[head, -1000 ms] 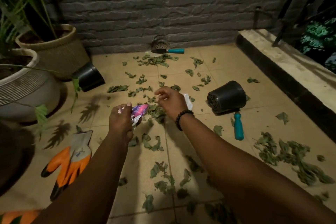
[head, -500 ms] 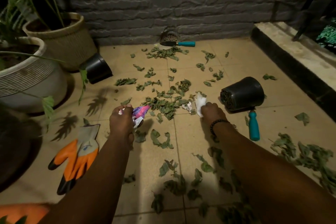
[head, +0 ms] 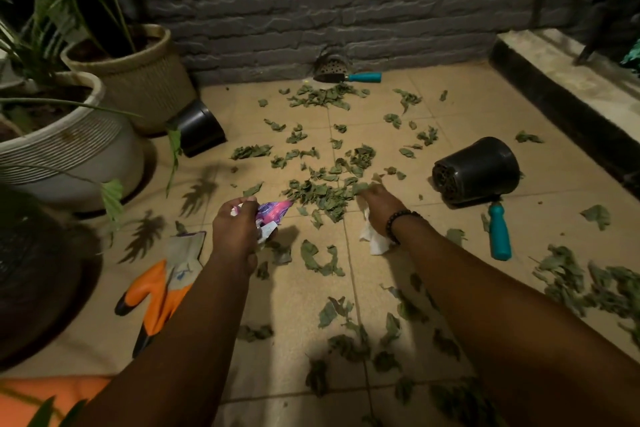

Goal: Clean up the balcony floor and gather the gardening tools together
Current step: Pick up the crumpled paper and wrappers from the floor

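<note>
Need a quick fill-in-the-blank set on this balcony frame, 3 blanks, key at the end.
1. The left hand grips a pink and purple ____.
2. The black plastic pot near the teal-handled tool lies on its ____.
3. The trowel lies against the grey brick ____.
4. The right hand reaches into a pile of green ____.

Missing words: wrapper; side; wall; leaves

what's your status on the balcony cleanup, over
Left hand grips pink wrapper. Right hand on leaf pile, white tissue under it. Nothing blocking.
</note>
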A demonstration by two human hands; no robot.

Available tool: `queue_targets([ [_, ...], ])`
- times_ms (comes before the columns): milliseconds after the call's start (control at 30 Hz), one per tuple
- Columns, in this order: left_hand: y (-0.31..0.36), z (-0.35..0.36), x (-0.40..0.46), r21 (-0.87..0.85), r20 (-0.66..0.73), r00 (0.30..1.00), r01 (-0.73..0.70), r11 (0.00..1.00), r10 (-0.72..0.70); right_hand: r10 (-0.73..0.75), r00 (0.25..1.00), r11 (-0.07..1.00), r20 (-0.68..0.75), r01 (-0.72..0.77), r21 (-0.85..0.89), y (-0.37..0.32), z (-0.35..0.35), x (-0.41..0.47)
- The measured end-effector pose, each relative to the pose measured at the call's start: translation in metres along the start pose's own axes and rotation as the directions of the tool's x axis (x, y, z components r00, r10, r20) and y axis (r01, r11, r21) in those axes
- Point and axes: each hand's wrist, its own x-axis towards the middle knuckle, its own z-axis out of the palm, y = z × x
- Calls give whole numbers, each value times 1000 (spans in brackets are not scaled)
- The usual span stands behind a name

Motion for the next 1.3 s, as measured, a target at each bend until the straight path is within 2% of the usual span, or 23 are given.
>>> queue_targets([
  [33, -1, 0, 0, 3, 7, 1000, -2, 1000, 2, 30, 999, 1000, 31, -30, -11, 2, 6, 2],
  [167, 3, 1, -4, 3, 21, 1000, -10, 1000, 10, 162, 983, 987, -81, -160, 35, 6, 9, -6],
  [233, 7, 3, -9, -1, 32, 999, -8, 1000, 9, 185, 981, 981, -61, -181, 67, 9, 3, -15],
  [267, 8, 3, -10, -1, 35, 999, -10, 1000, 10, 169, 982, 982, -80, -162, 94, 9, -5, -20],
  [300, 7, 5, -9, -3, 37, 999, -15, 1000, 16, 190, 978, 965, -90, -168, 203, 9, -9, -21],
  [333, 8, 6, -10, -8, 44, 999, -18, 1000, 18, 228, 970, 894, -86, -173, 413, 7, -15, -23],
  [367, 10, 7, -12, -16, 51, 998, -19, 1000, 19, 253, 965, 771, -73, -155, 618, 1, -24, -27],
  [400, 14, 9, -16, -27, 64, 998, -12, 1000, 14, 257, 966, 586, -38, -124, 800, -8, -35, -32],
  [433, 17, 13, -19, -44, 81, 997, 0, 999, 4, 212, 977, 350, 24, -99, 931, -22, -47, -39],
  [467, 19, 17, -22, -64, 103, 995, 7, 998, -1, 131, 989, 148, 60, -80, 986, -38, -57, -46],
  [500, 24, 23, -28, -88, 134, 991, 19, 996, -7, 76, 996, 72, 49, -55, 996, -56, -65, -51],
  [533, 31, 27, -35, -121, 168, 986, 28, 992, -7, 58, 998, 113, 16, -23, 993, -74, -70, -58],
  [633, 43, 43, -50, -174, 256, 965, -16, 985, 61, 108, 980, 476, -169, 98, 874, -118, -71, -74],
  [700, 50, 51, -58, -192, 319, 945, -5, 981, 67, 159, 951, 658, -264, 97, 747, -131, -72, -84],
  [733, 53, 53, -61, -210, 360, 931, 26, 977, 53, 200, 936, 702, -289, 69, 709, -134, -74, -88],
  [833, 57, 59, -69, -211, 419, 907, 53, 976, 41, 249, 875, 801, -416, 56, 596, -140, -80, -104],
  [933, 61, 61, -81, -251, 500, 866, 118, 961, 24, 123, 765, 897, -632, 186, 400, -146, -92, -116],
  [1000, 71, 63, -94, -430, 594, 799, 219, 876, 91, 59, 712, 901, -700, 264, 344, -145, -106, -119],
  [1033, 76, 69, -99, -541, 611, 781, 298, 786, 125, 47, 694, 896, -718, 288, 337, -143, -113, -119],
  [1067, 81, 76, -104, -589, 636, 760, 363, 722, 136, 46, 672, 895, -739, 301, 329, -141, -118, -120],
  [1100, 86, 82, -109, -592, 666, 731, 399, 701, 147, 52, 654, 899, -755, 299, 321, -138, -122, -121],
  [1233, 81, 99, -111, -534, 729, 660, 380, 756, 183, 114, 686, 940, -719, 160, 302, -125, -126, -125],
  [1300, 79, 104, -114, -478, 736, 657, 337, 811, 160, 133, 671, 968, -730, 71, 242, -118, -128, -126],
])
